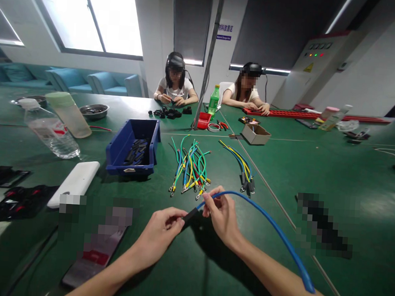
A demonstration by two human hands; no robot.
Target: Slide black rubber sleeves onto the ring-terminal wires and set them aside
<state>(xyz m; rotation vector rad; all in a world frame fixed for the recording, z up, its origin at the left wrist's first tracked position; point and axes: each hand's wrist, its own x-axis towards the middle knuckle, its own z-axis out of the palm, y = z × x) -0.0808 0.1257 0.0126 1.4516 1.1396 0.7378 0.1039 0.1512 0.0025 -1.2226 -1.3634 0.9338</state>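
My left hand [160,235] is closed, pinching a short black sleeve [190,215] on the end of a blue wire [273,228]. My right hand [222,214] is closed too, pinching the blue wire just behind that sleeve. The wire arcs to the right and runs back over my right forearm. Both hands hover over the green table [333,169], just in front of a loose pile of coloured wires [191,167] with metal lugs. A smaller bundle of wires [241,164] with black sleeves lies to the right of the pile.
A blue bin [119,150] with black sleeves stands left of the wire pile. A water bottle [51,130], a tumbler [69,113], a white power bank [75,183] and black packets [12,199] lie at left. Two people work across the table beside a pole [207,63], green bottle [214,100] and cardboard box [256,133].
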